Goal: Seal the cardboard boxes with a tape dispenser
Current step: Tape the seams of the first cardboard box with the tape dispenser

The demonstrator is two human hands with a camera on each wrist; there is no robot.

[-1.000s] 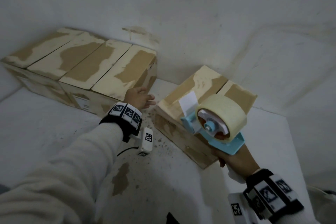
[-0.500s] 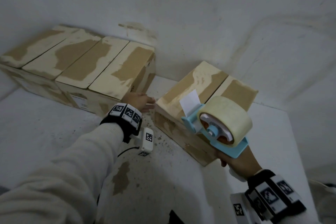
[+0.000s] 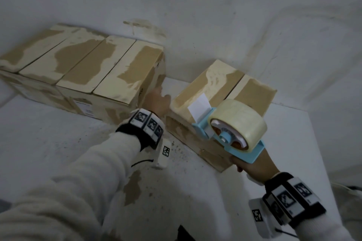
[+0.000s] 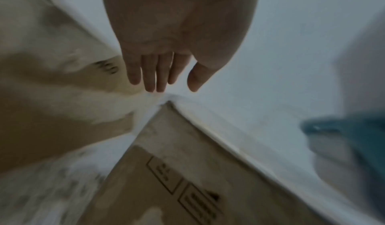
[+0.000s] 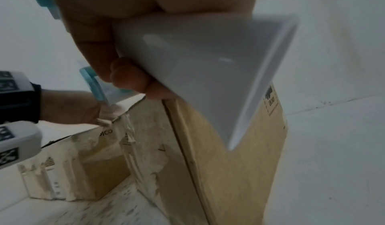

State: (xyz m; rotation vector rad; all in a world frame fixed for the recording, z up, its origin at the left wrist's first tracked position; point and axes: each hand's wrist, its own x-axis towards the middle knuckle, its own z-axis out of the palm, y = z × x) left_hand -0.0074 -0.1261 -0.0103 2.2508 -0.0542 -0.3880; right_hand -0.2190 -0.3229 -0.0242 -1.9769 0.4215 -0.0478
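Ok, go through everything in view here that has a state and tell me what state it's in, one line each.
Tape dispenser: held up above the table, a short tab of tape free at its front.
Right hand: grips the dispenser's handle.
Left hand: fingers straight, holding nothing, in the gap between the boxes.
Small cardboard box: flaps closed.
Row of cardboard boxes: flaps closed.

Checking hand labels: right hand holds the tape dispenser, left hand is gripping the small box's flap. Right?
Partly. The left hand grips nothing: the left wrist view shows its fingers straight, reaching into the gap between the box row and the small box. The right hand does hold the tape dispenser.
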